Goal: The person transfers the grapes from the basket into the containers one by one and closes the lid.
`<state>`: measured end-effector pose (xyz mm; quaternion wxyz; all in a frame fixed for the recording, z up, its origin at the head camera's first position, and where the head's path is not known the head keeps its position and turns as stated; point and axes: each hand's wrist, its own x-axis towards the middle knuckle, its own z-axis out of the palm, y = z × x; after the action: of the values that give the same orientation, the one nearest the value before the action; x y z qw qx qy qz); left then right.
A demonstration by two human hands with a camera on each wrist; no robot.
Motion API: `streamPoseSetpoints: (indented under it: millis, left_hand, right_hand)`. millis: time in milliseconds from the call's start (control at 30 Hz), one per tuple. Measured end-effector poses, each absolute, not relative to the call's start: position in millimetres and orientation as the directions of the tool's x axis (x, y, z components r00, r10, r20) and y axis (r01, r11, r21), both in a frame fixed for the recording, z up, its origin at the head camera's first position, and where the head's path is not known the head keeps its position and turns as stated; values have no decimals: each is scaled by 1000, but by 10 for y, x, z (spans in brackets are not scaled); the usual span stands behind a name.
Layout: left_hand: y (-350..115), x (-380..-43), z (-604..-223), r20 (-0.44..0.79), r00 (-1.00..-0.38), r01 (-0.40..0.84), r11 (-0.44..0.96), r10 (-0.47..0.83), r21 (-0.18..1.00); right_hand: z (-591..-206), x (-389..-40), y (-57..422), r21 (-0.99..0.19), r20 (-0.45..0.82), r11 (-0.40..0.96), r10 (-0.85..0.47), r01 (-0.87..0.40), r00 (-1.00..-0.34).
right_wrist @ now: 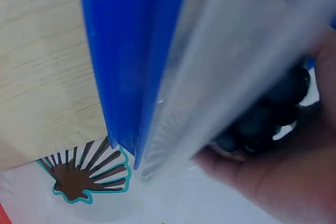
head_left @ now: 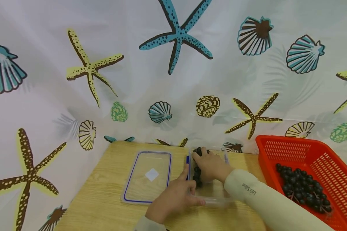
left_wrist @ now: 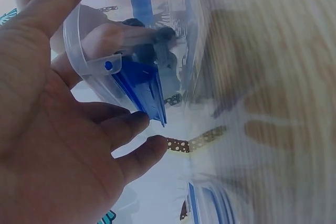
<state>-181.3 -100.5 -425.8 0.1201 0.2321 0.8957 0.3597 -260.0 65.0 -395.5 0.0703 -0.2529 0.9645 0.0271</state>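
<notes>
A clear plastic food container [head_left: 217, 201] with blue latches stands on the table, dark grapes [head_left: 197, 176] lying along its left side. Reaching inside, my right hand [head_left: 211, 163] holds a bunch of dark grapes [right_wrist: 262, 119] near the container's back left corner. The fingers partly hide that bunch. My left hand [head_left: 176, 194] rests against the container's left side and front corner, its fingers extended. In the left wrist view, its fingertips are close to a hanging blue latch [left_wrist: 142, 85]; whether they touch it I cannot tell.
To the left of the container lies its clear lid [head_left: 147, 189] with a blue seal and a white label. A red plastic basket [head_left: 267, 173] at the right holds more dark grapes [head_left: 302, 187]. Behind the wooden table [head_left: 104, 192] hangs a sea-patterned cloth [head_left: 138, 86].
</notes>
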Motion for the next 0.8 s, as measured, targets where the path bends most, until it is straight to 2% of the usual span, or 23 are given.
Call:
streamPoseSetpoints:
  millis: [67, 167, 300, 367, 433, 533, 600, 667, 800]
  left_hand:
    - [-1007, -1813, -4242, -58, -864, 320, 634, 500, 704]
    - [-1002, -1808, -4230, -58, -864, 316, 630, 499, 710]
    - [-991, -1804, -4215, -57, -867, 304, 615, 496, 728]
    - [-983, -1804, -4200, -63, -869, 293, 613, 491, 734]
    - [-977, -1806, -4185, -65, -870, 291, 616, 489, 732]
    - [-975, -1810, -4178, -70, -868, 291, 619, 491, 730]
    - [-973, -1816, -4176, -80, -869, 280, 618, 488, 734]
    - [-976, -1815, -4181, -88, -869, 271, 618, 486, 738]
    - [-975, -1804, -4198, -92, -871, 259, 610, 483, 749]
  right_hand:
    - [-3913, -2608, 656, 27, -162, 872, -478, -488, -863]
    - [-3877, -2627, 665, 103, -148, 871, -464, -480, -873]
    - [-3887, -2666, 685, 175, -107, 897, -394, -407, -913]
    - [-3893, -2685, 712, 142, -106, 922, -349, -361, -931]
    - [-3899, -2698, 747, 51, -132, 940, -328, -337, -935]
    - [-3860, -2696, 807, -135, -214, 939, -340, -317, -916]
    - [-3807, -2688, 842, -210, -262, 928, -358, -309, -896]
    - [-3785, -2676, 861, -227, -284, 923, -367, -310, -886]
    - [-3862, -2657, 847, -132, -219, 927, -374, -352, -901]
